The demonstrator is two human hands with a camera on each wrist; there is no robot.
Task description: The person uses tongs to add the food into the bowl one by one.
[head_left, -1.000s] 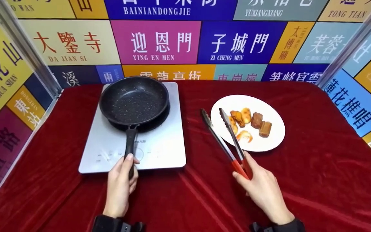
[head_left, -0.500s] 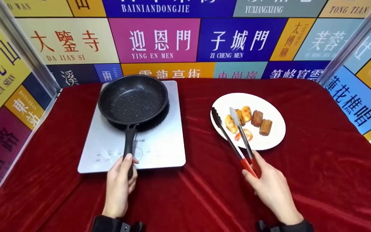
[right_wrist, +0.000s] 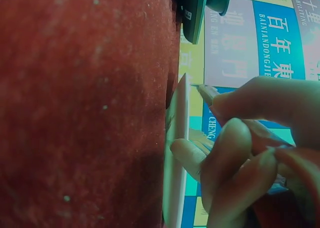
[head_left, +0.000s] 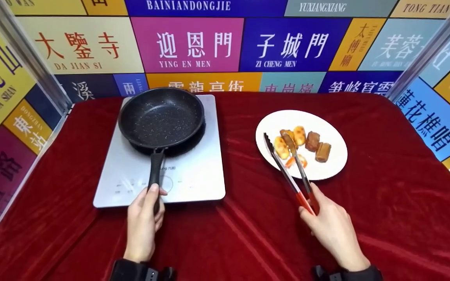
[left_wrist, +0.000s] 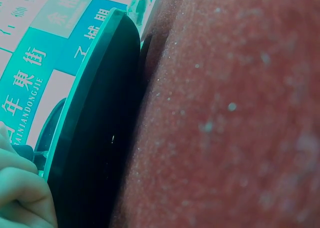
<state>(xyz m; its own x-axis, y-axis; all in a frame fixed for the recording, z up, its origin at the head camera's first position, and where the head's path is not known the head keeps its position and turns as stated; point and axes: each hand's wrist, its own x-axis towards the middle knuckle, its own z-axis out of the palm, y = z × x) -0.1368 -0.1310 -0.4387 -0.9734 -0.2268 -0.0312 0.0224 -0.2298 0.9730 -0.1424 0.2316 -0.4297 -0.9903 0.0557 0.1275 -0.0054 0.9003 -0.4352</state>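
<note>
My left hand (head_left: 143, 220) grips the handle of a black speckled frying pan (head_left: 161, 119), which sits on a silver induction cooker (head_left: 193, 177). The pan holds nothing. On the right, my right hand (head_left: 332, 226) holds red-handled metal tongs (head_left: 301, 171) with the tips spread apart over a white plate (head_left: 334, 136). One tip overlaps a brown piece of food beside two yellow browned pieces (head_left: 281, 147); the other tip is at their left. A shrimp (head_left: 300, 161) lies partly behind the tongs. Two brown chunks (head_left: 322, 152) rest farther right on the plate. The right wrist view shows curled fingers (right_wrist: 235, 138) near the plate's edge.
A dark red velvet cloth (head_left: 233, 234) covers the table. Panels with coloured Chinese signs (head_left: 186, 45) stand behind and at both sides, with metal posts (head_left: 41, 70) at the corners.
My right hand has moved the tongs rightward, from the plate's left edge to over the food. My left hand keeps its grip on the pan handle. The head view has tilted slightly.
</note>
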